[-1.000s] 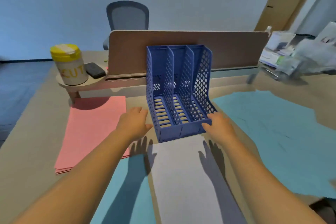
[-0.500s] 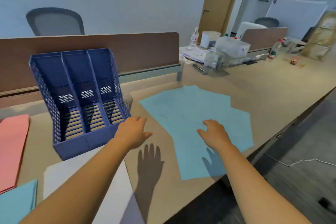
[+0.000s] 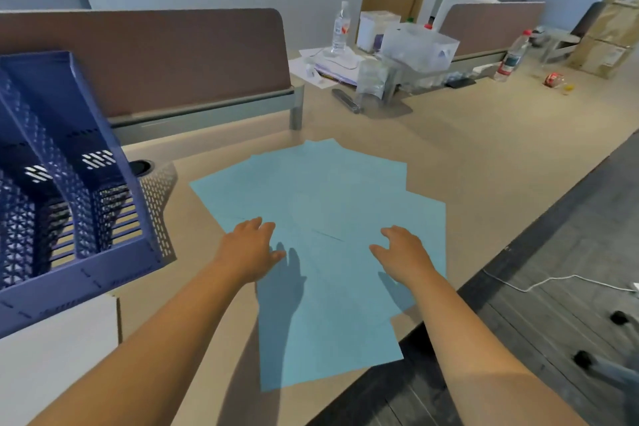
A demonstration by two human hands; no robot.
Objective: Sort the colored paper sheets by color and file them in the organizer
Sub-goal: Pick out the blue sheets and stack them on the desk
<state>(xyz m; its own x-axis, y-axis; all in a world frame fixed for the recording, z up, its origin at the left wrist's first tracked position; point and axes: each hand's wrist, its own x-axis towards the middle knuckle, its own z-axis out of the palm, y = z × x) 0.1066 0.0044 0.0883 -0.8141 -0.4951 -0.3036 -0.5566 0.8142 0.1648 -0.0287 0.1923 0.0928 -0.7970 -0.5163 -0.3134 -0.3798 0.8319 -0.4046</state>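
Office desk [image 3: 466, 156] here, tan top, with a brown divider panel [image 3: 166, 55] along the back and a cluttered patch further off: a water bottle [image 3: 340, 28], some clear plastic boxes [image 3: 418, 45] and loose papers. Fanned out across the middle of the desk is a messy spread of light blue paper sheets [image 3: 328, 204], overlapping at odd angles, one corner poking over the desk's front edge. Both hands sit over that spread: left hand [image 3: 250, 251] palm down with fingers relaxed and slightly apart, right hand [image 3: 403, 252] the same, fingers loosely spread. Can't tell if either actually touches the paper. Off to the left stands the blue organizer [image 3: 69, 183], three mesh slots, nothing filed in the parts visible. A white sheet [image 3: 55, 356] lies in front of it.
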